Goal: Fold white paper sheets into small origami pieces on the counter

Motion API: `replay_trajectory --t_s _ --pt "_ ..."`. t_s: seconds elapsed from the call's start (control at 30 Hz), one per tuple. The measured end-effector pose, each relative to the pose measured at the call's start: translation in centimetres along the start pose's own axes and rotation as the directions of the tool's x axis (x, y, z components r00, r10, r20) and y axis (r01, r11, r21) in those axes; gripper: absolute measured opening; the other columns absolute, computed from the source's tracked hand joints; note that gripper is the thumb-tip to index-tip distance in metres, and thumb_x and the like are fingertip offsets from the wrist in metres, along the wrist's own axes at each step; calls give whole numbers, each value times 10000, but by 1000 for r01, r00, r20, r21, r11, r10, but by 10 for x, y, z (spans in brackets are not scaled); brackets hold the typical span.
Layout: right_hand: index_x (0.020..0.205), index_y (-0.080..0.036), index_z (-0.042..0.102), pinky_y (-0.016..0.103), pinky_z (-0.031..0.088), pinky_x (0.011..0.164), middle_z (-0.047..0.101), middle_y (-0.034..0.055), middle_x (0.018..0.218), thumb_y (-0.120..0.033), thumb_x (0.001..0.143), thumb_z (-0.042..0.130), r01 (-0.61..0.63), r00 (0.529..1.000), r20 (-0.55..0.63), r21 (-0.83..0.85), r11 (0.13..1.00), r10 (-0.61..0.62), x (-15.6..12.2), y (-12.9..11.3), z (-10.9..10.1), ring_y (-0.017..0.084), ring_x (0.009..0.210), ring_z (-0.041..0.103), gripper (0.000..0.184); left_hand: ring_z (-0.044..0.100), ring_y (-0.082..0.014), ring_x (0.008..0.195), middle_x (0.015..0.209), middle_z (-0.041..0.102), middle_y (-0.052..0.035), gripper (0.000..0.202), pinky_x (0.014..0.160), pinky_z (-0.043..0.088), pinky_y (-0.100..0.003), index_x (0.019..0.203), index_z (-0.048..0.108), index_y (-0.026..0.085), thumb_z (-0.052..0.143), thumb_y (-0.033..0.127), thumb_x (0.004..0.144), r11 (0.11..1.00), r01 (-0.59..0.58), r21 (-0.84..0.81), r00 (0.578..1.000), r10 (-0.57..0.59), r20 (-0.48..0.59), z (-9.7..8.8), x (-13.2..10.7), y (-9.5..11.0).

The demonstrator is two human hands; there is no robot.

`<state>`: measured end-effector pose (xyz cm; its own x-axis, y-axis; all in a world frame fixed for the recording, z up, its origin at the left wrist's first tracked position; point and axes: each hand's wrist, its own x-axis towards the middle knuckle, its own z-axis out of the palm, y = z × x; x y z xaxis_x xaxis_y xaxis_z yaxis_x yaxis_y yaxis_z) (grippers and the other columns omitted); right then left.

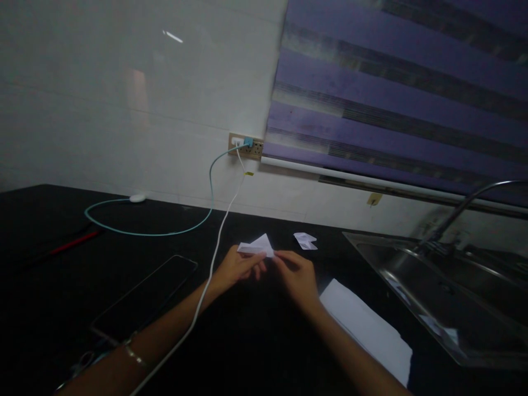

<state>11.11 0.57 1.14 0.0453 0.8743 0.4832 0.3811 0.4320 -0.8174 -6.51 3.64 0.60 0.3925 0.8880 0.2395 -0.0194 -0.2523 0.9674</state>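
A small folded piece of white paper [260, 243], with a pointed triangular flap standing up, is held between both hands above the dark counter. My left hand [239, 267] grips it from the left and below, thumb across its front. On the right, my right hand [297, 272] pinches its lower right corner between thumb and fingers. Just beyond that hand lies another folded white paper piece [305, 240]. A stack of white paper sheets [367, 330] rests on the counter beside my right forearm.
A white cable [218, 239] runs from the wall socket [253, 148] across my left forearm. A teal cable [165, 234] with a white puck [137, 198] curls at the back left. A dark tablet-like device [144, 297] lies left; a metal sink [445, 291] with a faucet [457, 206] is right.
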Motion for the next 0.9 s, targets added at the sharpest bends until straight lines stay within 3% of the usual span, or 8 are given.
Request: replay_trajectory --t_s 0.17,0.3,0.43,0.57,0.7,0.8,0.9 --pt "845 -149 711 312 513 622 699 56 744 -395 699 725 -321 946 128 217 922 299 4 8 -1 193 653 636 286 431 -65 360 448 556 -6 423 385 280 -177 626 650 107 562 469 829 996 18 83 999 -20 26 -1 1 1" --pt "818 -146 669 279 512 627 661 37 766 -411 703 719 -379 914 276 324 867 297 3 8 1 157 671 609 293 443 -72 388 450 523 11 434 410 305 -182 570 606 120 568 474 819 990 24 140 1000 -23 -8 -2 2 -4" --pt "765 -153 605 274 513 608 596 25 760 -434 777 631 -302 926 320 301 905 203 1 13 5 160 701 590 282 413 -64 401 487 493 31 439 393 273 -176 608 573 128 573 522 800 996 59 73 998 -60 5 1 4 -10" --pt "768 -163 558 274 501 574 559 21 745 -410 841 538 -216 967 176 183 959 184 -3 16 8 159 663 568 258 393 -66 413 516 456 42 485 388 264 -176 678 568 131 509 594 812 986 161 -51 985 -164 -49 6 3 -8" --pt "801 -171 569 278 463 620 576 23 734 -308 893 457 -70 995 65 -36 997 72 -8 10 9 165 671 566 200 564 -135 705 821 590 -47 407 510 395 -194 901 617 142 577 532 794 955 153 -255 981 -177 -77 11 -2 -4" --pt "841 -166 610 290 441 681 621 45 794 -242 885 466 40 994 102 -158 987 -24 -12 3 11 179 738 583 169 581 -177 839 948 602 -75 350 562 419 -211 968 615 155 621 448 776 923 123 -364 982 -166 -91 12 -4 -6" --pt "860 -162 645 295 436 708 644 58 844 -228 868 505 94 975 216 -181 979 -53 -14 -2 11 186 785 595 155 580 -160 758 883 616 -53 289 547 405 -213 936 616 151 631 378 758 907 83 -413 983 -142 -115 11 -3 -11"
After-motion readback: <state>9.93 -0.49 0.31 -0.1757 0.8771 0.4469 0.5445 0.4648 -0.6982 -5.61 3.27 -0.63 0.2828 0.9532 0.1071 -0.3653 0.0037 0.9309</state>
